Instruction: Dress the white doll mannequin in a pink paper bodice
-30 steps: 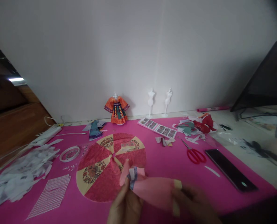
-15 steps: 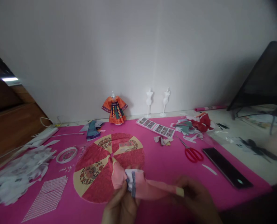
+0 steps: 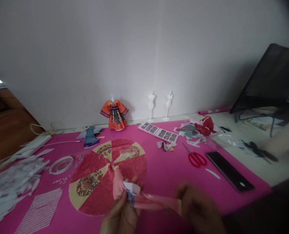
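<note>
A small pink doll's jacket with a white-and-blue patterned band stretches between my two hands, above the front of the table. My left hand pinches it at the middle, thumb over the patterned band, with a white flap standing up behind the thumb. Off to the right, my right hand is closed around the pale cuff end of one sleeve; motion blurs its fingers. Below and left of the jacket lies a round red and cream patterned cloth, flat on the pink table cover.
Red-handled scissors and a black phone lie on the right. At the back stand a dressed doll form, two bare white forms and a case of small parts. White fabric scraps and tape rolls lie left.
The white flap has folded smaller and higher near my left thumb. My right hand has shifted slightly left, still on the sleeve end. The whole view has swung a little to the right.
</note>
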A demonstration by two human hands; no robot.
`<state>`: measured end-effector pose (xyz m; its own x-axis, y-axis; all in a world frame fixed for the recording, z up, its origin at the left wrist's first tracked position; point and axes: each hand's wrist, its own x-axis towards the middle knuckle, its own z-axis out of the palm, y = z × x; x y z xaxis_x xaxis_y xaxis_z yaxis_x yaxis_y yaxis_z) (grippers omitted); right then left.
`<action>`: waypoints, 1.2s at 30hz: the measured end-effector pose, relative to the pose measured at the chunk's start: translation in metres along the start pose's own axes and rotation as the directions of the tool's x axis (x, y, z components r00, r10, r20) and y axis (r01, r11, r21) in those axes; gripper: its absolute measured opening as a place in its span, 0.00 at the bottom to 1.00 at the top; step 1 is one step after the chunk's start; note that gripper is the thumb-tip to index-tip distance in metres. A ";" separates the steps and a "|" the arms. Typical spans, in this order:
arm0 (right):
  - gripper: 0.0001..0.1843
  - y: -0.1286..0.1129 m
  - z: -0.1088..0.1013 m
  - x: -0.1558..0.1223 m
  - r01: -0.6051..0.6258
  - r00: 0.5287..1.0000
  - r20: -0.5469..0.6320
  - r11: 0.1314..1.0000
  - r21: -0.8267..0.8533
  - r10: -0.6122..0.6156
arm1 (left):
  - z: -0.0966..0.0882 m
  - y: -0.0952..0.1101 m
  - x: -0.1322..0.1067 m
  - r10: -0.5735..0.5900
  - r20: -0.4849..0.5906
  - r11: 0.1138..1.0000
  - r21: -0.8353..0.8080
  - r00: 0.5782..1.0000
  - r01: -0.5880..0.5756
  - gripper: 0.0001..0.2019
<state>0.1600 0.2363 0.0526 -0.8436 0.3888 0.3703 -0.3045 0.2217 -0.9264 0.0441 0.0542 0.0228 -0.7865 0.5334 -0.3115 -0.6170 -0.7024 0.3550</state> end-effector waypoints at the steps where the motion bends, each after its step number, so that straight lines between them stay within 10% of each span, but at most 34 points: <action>1: 0.12 0.000 0.000 0.000 0.013 1.000 0.009 1.000 -0.011 -0.013 | 0.001 0.000 0.000 -0.001 -0.013 1.000 -0.009 1.000 0.001 0.21; 14: 0.07 0.031 -0.007 0.000 -0.151 0.974 -0.165 0.988 0.023 0.153 | -0.006 -0.011 0.001 0.013 0.055 0.991 0.132 0.998 -0.021 0.19; 23: 0.07 0.020 0.028 0.010 -0.154 0.975 0.141 0.980 -0.123 0.171 | -0.008 -0.026 -0.004 -0.154 0.107 0.935 0.339 0.982 0.109 0.19; 36: 0.12 0.023 0.036 0.010 -0.350 0.917 -0.008 0.813 0.466 0.400 | 0.014 -0.032 -0.004 -0.106 -0.001 0.944 0.314 0.994 0.101 0.24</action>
<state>0.1288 0.2131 0.0321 -0.8912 0.4526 -0.0301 -0.1584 -0.3728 -0.9143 0.0667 0.0809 0.0251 -0.7166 0.6044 -0.3479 -0.6710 -0.4616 0.5802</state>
